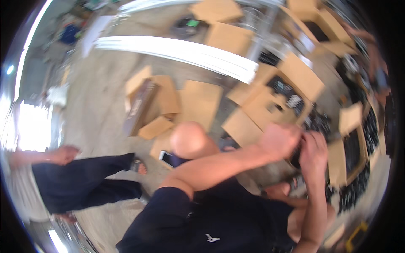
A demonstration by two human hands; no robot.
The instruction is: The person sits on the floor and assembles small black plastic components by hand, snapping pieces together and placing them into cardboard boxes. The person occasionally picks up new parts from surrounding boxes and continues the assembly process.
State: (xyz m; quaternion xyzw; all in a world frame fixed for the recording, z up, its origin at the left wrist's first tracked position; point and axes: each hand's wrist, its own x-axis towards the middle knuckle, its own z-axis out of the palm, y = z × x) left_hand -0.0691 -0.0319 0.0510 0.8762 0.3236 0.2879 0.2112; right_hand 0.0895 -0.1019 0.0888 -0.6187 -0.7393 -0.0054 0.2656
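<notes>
My left hand (279,142) and my right hand (313,155) meet in front of me, to the right, both with fingers curled closed. A small dark piece (295,157) shows between them; motion blur and my fingers hide its kind. Just beyond my hands stands an open cardboard box (263,106) with black parts (283,89) inside. More black parts (318,122) lie heaped on the floor beside that box. Right of my right hand is another open box (337,162) holding black pieces.
A person in dark trousers (84,185) stands at the left. A phone (166,158) lies on cardboard by my knee. Beyond it are an open carton (164,97) and a long white panel (177,50). Another person's arm (373,50) shows at the far right.
</notes>
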